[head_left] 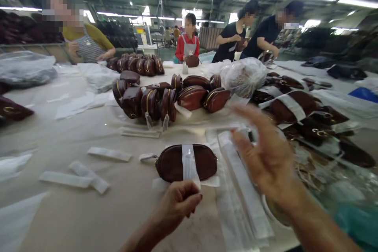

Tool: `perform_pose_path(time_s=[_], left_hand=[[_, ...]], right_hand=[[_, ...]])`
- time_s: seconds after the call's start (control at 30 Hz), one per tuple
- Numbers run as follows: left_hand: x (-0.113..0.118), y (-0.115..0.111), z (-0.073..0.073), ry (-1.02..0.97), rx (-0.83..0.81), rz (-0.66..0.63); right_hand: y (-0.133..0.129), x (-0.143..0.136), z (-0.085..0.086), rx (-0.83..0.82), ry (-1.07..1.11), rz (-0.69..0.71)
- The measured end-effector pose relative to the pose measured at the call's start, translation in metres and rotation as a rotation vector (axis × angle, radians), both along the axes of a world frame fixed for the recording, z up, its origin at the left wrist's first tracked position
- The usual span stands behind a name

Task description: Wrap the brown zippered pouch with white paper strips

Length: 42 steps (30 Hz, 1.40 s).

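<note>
A dark brown oval bag lies on the table in front of me, with a white strip running over its middle. My left hand is closed at the bag's near edge, pinching the lower end of that strip. Off to the right, my right hand is raised above a stack of long white strips. Its fingers are apart and blurred by motion, and nothing shows between them. A wrapped pull tab sticks out at the bag's left end.
Several brown bags stand in rows beyond. Wrapped bags are piled at the right, near a clear plastic bundle. Loose white strips lie at the left on the table. Other people stand across the table.
</note>
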<state>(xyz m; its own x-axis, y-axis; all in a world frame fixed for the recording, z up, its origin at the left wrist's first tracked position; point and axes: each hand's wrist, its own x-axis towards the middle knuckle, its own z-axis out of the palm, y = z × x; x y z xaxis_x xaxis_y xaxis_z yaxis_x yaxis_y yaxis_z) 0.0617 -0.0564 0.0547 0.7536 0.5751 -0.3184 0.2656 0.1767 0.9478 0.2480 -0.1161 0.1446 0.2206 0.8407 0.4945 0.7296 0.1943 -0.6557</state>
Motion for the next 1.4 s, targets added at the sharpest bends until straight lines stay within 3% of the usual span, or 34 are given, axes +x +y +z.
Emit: perform_pose_path(time_s=[0.07, 0.17, 0.27, 0.37, 0.43, 0.53, 0.6, 0.7, 0.77, 0.83, 0.93, 1.03, 1.1, 1.23, 1.4], left_hand=[[-0.001, 0.000, 0.001, 0.000, 0.123, -0.053], [-0.008, 0.001, 0.002, -0.037, 0.320, -0.083], [-0.019, 0.001, -0.002, -0.005, 0.330, -0.150], [-0.032, 0.000, -0.011, 0.176, 0.366, -0.172], [-0.041, -0.001, -0.018, 0.317, 0.416, -0.182], [-0.053, 0.000, -0.024, 0.468, 0.440, -0.228], [-0.059, 0.001, -0.026, 0.551, 0.471, -0.254], [-0.068, 0.002, -0.031, 0.663, 0.529, -0.319], [-0.072, 0.002, -0.035, 0.673, 0.546, -0.349], [-0.075, 0.003, -0.039, 0.620, 0.564, -0.351], [-0.078, 0.007, -0.040, 0.522, 0.583, -0.345], [-0.082, 0.014, -0.037, 0.498, 0.574, -0.306], [-0.086, 0.020, -0.035, 0.529, 0.581, -0.287], [-0.097, 0.037, -0.038, 0.452, 0.549, -0.172], [-0.101, 0.074, -0.062, 0.151, 0.254, 0.053]], right_hand=[[0.003, -0.018, -0.025, -0.133, 0.059, 0.199], [-0.002, -0.044, -0.072, -0.455, 0.361, 0.428], [-0.014, -0.064, -0.107, -0.570, 0.726, 0.512], [-0.023, -0.075, -0.126, -0.675, 0.961, 0.466], [-0.024, -0.077, -0.135, -0.746, 0.946, 0.424], [-0.020, -0.079, -0.147, -0.806, 0.775, 0.496], [-0.019, -0.081, -0.156, -0.849, 0.577, 0.547], [-0.019, -0.083, -0.169, -0.896, 0.146, 0.486], [-0.019, -0.085, -0.176, -0.847, -0.064, 0.455], [-0.017, -0.089, -0.179, -0.733, -0.059, 0.470], [-0.012, -0.100, -0.178, -0.653, 0.283, 0.449], [-0.004, -0.113, -0.175, -0.763, 0.650, 0.496], [0.001, -0.120, -0.174, -0.817, 0.720, 0.498], [0.015, -0.126, -0.171, -0.714, 0.473, 0.431], [0.042, -0.123, -0.160, -0.622, 0.245, 0.368]])
